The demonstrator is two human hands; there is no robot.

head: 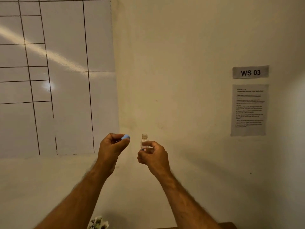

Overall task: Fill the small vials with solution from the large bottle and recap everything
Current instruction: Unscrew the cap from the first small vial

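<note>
Holding both arms raised before a pale wall (181, 63), the person has a small vial (144, 142) uncapped: the right hand (154, 157) grips its body upright between fingers and thumb, and the left hand (112, 147) pinches its blue cap (126, 136) just beside it, cap and neck apart. By the look of it, the task stands at an early or middle point. This vial is open, but whether it is filled cannot be told; the large bottle is out of view, so its state is unknown. Pouring or recapping, and closing the bottle, likely remain.

The vial is clear, with a threaded neck and a small label edged in red, its marking too small to read surely. Its contents look pale or absent. A gridded whiteboard (57, 71) hangs left, a "WS 03" sign (250, 72) and instruction sheet (248, 109) right.
</note>
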